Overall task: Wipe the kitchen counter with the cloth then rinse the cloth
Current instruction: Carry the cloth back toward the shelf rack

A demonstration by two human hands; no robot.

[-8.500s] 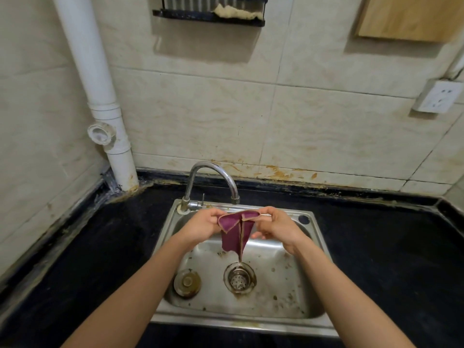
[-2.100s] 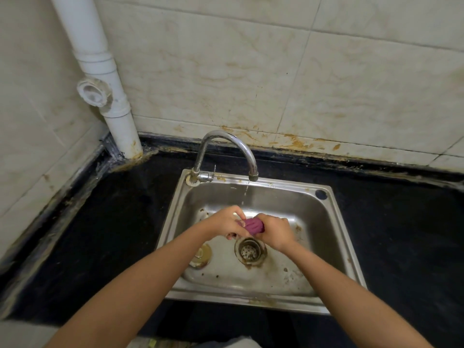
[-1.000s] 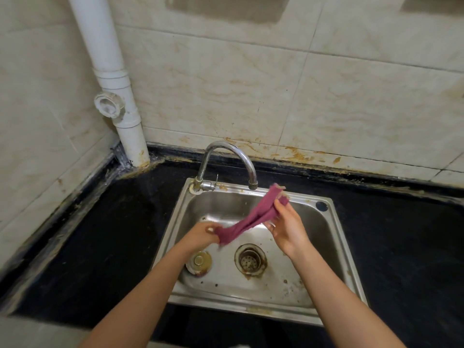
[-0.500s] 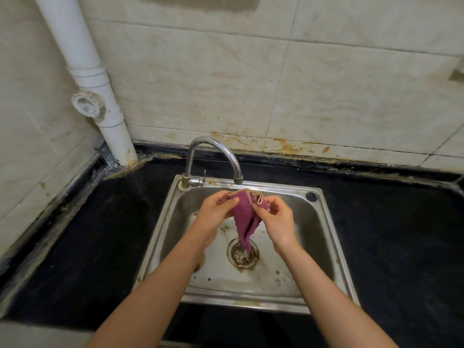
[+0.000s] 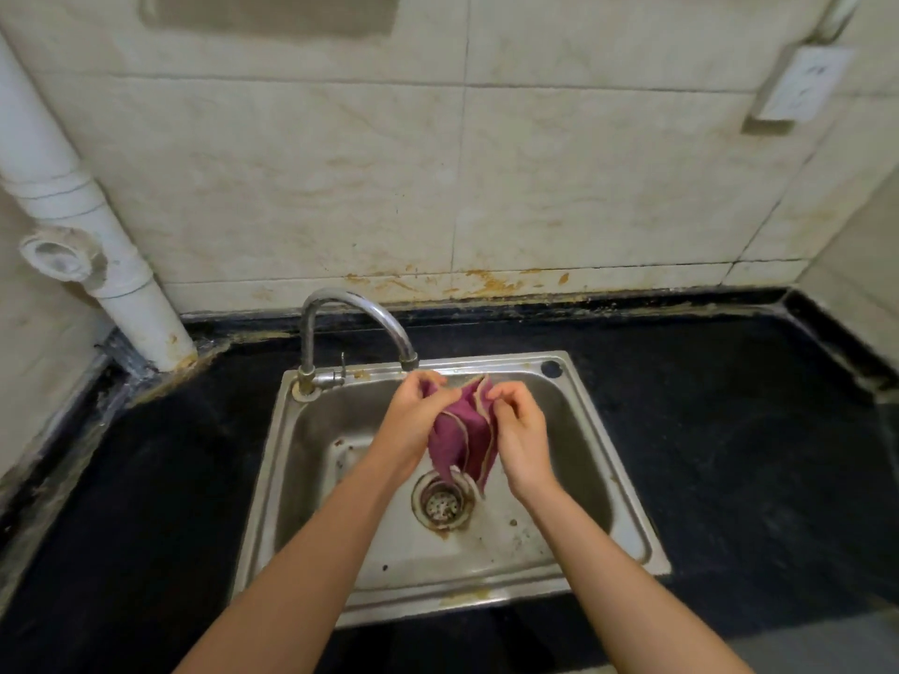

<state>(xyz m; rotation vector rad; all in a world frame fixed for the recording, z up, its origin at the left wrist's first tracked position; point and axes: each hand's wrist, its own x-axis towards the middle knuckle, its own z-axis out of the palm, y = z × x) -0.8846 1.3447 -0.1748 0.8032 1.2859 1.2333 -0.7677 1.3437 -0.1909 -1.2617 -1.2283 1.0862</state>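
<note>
Purple cloth (image 5: 462,435) looser than before

- No legible text, labels, brands or numbers anywhere in view.
- wall socket (image 5: 798,85), upper right on the tiles: faint dark marks on the faceplate, too blurred to read.

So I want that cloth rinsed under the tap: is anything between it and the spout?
Nothing visible does. The left hand and right hand pinch the cloth by its top edge over the sink, just below and right of the faucet spout.
</note>
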